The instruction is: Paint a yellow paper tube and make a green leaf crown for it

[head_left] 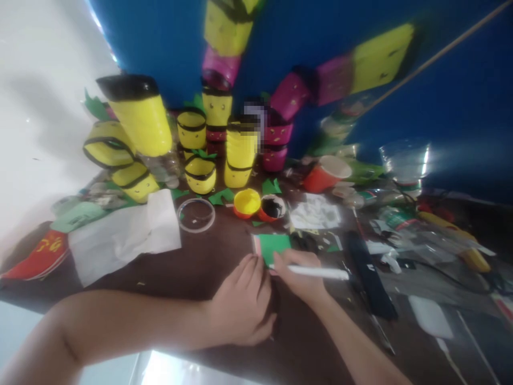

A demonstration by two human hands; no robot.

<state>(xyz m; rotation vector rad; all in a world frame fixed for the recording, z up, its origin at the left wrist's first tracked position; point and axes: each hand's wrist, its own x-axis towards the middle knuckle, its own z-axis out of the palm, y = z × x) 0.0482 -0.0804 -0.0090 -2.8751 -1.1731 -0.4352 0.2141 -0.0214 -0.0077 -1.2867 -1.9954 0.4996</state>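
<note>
A small green paper (275, 246) lies on the dark brown table, with pink and white edges showing along its left side. My left hand (245, 299) has its fingers curled together and pressed on the paper's lower left corner, holding it down. Between the fingers of my right hand (302, 275) is a white pen (326, 272), its tip touching or close to the paper's lower edge. The exact contact is blurred. Just beyond the paper are a cup of yellow paint (247, 202) and a cup of black paint (273, 207).
Yellow painted containers (200, 174) and magenta ones (276, 144) stand against the blue wall. White paper (132, 235) and a clear ring (196, 215) lie left. At right are crumpled tissue (316, 212), a black strip (371, 275), plastic bottles and a glue gun (460, 232).
</note>
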